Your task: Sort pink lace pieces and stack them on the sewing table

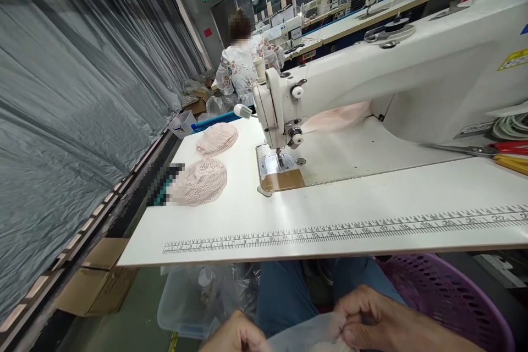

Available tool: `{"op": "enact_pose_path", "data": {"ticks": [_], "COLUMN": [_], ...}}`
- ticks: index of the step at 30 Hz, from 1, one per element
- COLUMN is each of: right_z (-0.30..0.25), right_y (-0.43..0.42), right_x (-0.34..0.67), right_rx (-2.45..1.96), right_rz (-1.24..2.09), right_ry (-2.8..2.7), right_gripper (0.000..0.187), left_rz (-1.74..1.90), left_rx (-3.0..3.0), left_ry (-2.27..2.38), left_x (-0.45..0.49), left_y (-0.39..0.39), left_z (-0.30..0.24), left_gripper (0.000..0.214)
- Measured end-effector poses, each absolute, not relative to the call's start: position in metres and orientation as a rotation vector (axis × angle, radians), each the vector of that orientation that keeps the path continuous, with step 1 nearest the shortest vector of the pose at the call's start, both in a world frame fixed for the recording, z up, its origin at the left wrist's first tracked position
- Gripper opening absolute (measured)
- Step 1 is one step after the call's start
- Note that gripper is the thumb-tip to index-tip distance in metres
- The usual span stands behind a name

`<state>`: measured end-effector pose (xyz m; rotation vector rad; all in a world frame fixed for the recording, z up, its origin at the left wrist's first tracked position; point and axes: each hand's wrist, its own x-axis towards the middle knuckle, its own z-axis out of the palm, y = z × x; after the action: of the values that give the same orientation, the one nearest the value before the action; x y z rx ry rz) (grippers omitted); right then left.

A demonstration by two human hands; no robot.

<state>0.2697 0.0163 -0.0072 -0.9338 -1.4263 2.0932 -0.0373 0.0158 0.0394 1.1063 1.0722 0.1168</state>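
Grey plastic sheeting [61, 93] is hung along the left wall, with cardboard boxes [97, 278] on the floor below it. A lace cup [205, 180] and a second pink cup [218, 138] are laid on the white counter [371, 198], left of the needle and well apart from both hands. A clear bin [185, 302] is seen under the counter edge.

Left hand [236, 336] is held low over the lap, curled at the edge of a clear bag [301, 335]. The fingers are cut off by the frame, so it cannot be told whether its grip is closed on the film. The bag is held in the lap, below the counter front, with pale material seen inside.

No cloth is seen under the foot of the sewing machine [371, 66]. Right hand [371, 316]: grip is pinched together on the bag's top edge. A purple basket [449, 297] is placed just beside the right knee. Scissors [495, 149] lie far right on the counter.

Risk, as judged: the thin film could be torn, or pulled out of a one-sided pinch, and the contents spilled to the floor or into the basket.
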Motion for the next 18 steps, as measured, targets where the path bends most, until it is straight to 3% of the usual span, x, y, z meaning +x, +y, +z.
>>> {"op": "enact_pose_path", "data": {"ticks": [8, 14, 18], "right_z": [-0.020, 0.000, 0.008], "right_y": [0.017, 0.023, 0.019], "right_x": [0.263, 0.266, 0.247], "right_rx": [-0.904, -0.921, -0.963], "right_rz": [2.110, 2.161, 2.177], "right_ry": [-1.532, -1.642, -1.737], "right_gripper": [0.053, 0.053, 0.033], "left_rz": [0.059, 0.042, 0.009], "left_rx": [1.224, 1.254, 1.316], "left_ry": [1.137, 1.064, 1.026], "left_x": [-0.014, -0.014, -0.013], "left_y": [0.020, 0.024, 0.026], "left_z": [0.060, 0.062, 0.058], "left_gripper": [0.058, 0.061, 0.059]}}
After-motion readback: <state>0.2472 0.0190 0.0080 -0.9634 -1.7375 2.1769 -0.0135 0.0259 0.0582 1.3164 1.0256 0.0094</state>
